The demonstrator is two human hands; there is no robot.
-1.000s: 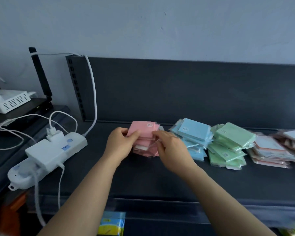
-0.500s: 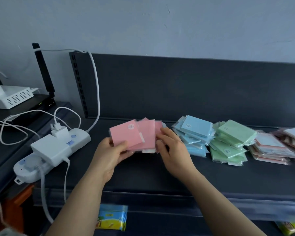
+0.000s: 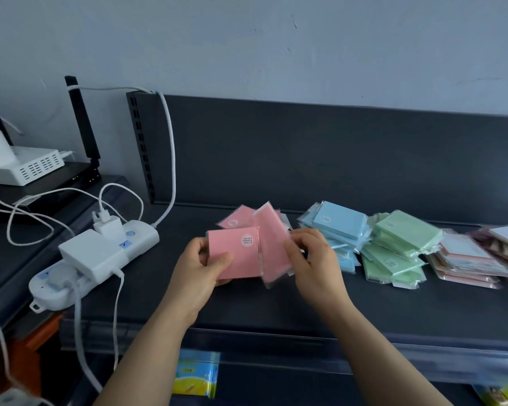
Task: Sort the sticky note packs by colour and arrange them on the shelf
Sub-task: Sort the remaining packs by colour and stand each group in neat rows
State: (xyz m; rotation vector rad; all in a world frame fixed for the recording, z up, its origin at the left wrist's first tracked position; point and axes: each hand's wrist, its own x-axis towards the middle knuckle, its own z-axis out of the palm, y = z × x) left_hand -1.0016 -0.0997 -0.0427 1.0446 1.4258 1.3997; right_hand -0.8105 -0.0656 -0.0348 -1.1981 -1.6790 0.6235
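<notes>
Pink sticky note packs (image 3: 272, 244): judged light, stiff pads in slick plastic sleeves, apt to slide; best pinched at edges. Fanned, round white label on front pack. Held above dark shelf (image 3: 364, 312), centre. Left hand (image 3: 198, 269) clamped on front pack; right hand (image 3: 311, 259) clamped on rear packs. Blue stack (image 3: 339, 219), green stack (image 3: 405, 238) at 3 o'clock.
</notes>
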